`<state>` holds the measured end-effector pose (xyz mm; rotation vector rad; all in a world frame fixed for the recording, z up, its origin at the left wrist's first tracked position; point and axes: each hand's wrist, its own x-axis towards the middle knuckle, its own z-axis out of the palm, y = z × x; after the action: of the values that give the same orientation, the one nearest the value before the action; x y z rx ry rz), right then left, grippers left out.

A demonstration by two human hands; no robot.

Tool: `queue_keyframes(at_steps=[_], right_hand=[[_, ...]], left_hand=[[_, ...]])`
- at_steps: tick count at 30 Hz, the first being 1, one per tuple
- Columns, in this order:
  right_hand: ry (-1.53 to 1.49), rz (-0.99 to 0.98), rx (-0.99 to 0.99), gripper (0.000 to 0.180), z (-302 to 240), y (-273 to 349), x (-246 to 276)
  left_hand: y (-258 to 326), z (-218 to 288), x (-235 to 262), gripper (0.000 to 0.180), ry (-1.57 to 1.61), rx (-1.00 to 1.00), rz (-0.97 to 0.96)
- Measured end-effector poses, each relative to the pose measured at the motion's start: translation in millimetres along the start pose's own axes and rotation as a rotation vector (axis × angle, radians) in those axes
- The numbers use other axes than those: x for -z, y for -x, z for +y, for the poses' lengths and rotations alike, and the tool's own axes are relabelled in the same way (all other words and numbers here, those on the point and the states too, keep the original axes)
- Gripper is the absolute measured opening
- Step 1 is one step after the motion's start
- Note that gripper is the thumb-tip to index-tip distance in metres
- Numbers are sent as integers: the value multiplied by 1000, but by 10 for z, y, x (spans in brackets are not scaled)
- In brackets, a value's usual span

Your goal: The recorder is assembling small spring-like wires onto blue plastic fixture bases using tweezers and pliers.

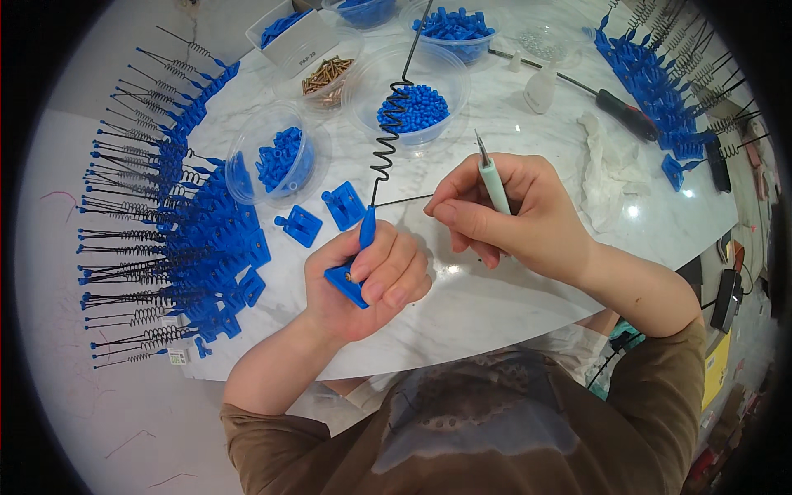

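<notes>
My left hand (392, 268) is closed around a blue plastic piece (345, 285) with a square base and a tapered stem. From the stem's top rises a black coiled wire (384, 153), its straight end reaching up past the bowls. A second straight length of wire runs sideways from the stem to the fingertips of my right hand (536, 214). That hand also grips a pale green-handled tool (493, 183) with a slim pointed metal tip, angled upward. Two loose blue square pieces, a nearer one (299, 226) and another (342, 206), lie just beyond my left hand.
Blue pieces with coiled wires (210, 256) are heaped at the left, more (652, 91) at the far right. Clear bowls hold blue beads (425, 109), blue caps (280, 161) and brass screws (328, 76). A screwdriver (627, 114) and crumpled tissue (606, 173) lie on the right.
</notes>
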<state>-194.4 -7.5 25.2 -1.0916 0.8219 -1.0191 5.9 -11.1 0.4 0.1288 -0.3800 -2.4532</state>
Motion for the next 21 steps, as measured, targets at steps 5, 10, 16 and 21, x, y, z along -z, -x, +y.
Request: queue_keyframes(at_steps=[5, 10, 16, 21], right_hand=[[-33, -48, -36, 11, -47, 15, 53], [-27, 5, -10, 11, -18, 23, 17], [-15, 25, -1, 10, -32, 29, 21], [3, -63, -8, 13, -31, 35, 5]], left_hand=[[21, -45, -11, 33, -230, -61, 62], [73, -99, 27, 28, -733, -57, 67], [91, -109, 52, 29, -739, -101, 102], [84, -123, 29, 30, -769, -94, 116]])
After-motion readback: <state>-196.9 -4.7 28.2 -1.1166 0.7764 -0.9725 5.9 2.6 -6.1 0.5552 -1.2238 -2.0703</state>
